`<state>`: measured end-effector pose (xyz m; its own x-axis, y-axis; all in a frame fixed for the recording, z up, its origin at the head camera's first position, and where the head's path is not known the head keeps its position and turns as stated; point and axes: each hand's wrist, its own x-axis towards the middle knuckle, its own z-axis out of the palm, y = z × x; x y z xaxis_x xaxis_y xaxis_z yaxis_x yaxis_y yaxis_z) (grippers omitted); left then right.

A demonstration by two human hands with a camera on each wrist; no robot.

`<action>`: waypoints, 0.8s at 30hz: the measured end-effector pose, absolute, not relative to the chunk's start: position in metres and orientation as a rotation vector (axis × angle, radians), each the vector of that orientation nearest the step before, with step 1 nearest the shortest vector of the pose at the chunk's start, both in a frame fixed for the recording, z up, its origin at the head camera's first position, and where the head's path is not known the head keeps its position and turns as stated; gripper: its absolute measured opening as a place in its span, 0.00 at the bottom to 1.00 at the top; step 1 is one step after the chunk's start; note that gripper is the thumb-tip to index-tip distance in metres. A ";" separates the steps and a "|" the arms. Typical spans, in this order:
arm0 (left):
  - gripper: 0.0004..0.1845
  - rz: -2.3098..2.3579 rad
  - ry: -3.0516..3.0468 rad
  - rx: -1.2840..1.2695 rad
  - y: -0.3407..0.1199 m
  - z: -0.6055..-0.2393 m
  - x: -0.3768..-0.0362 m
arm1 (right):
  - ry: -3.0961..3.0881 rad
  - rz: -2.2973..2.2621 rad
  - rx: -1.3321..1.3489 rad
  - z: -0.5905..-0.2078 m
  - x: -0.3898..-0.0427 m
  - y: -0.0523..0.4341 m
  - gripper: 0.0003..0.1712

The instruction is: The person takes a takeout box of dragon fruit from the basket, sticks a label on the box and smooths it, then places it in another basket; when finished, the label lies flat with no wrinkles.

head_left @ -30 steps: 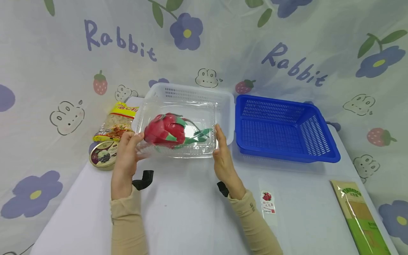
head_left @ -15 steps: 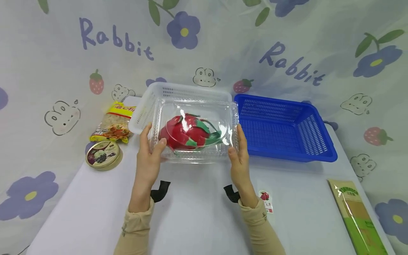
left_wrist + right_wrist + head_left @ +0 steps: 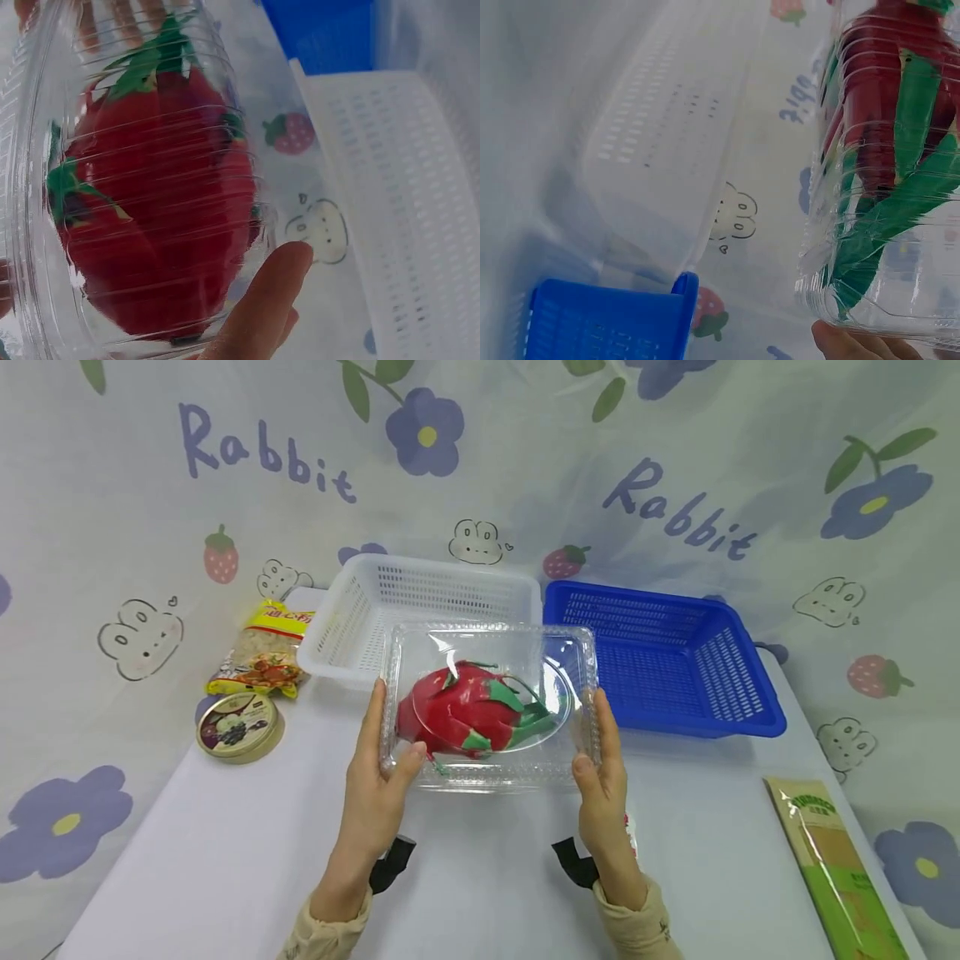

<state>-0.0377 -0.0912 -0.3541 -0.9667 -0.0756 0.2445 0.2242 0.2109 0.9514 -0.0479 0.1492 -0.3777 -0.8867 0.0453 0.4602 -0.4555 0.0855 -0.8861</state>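
A clear plastic clamshell box [image 3: 495,775] hangs over the table between both hands, its lid facing up. Inside lies a red dragon fruit [image 3: 468,710] with green scales, its leafy tip pointing to the right hand. My left hand [image 3: 375,802] grips the box's left end, thumb over the near corner and fingers along the side. At the opposite end my right hand [image 3: 604,806] holds it the same way. In the left wrist view, a finger [image 3: 262,307] lies along the ribbed wall of the box. Partly hidden behind the right hand is a small sticker [image 3: 632,833].
Behind the box stand a white basket [image 3: 337,610] and, to its right, a blue basket [image 3: 750,689]. A food packet [image 3: 262,652] and a round tin [image 3: 238,727] sit at the left. A green and tan package [image 3: 836,860] lies at the right edge.
Both hands have brought the box with the dragon fruit rightward and nearer, away from over the white basket. The left hand's thumb now lies over the box's near corner.
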 end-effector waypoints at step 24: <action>0.48 -1.737 -2.539 -0.147 -0.079 -0.413 0.011 | -2.373 1.921 -0.017 -0.422 0.021 0.165 0.39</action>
<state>0.0106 -0.0787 -0.4133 -0.9935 0.0440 0.1048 0.1136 0.3602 0.9259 0.0212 0.1650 -0.4216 -0.9960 0.0644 0.0616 -0.0469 0.2098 -0.9766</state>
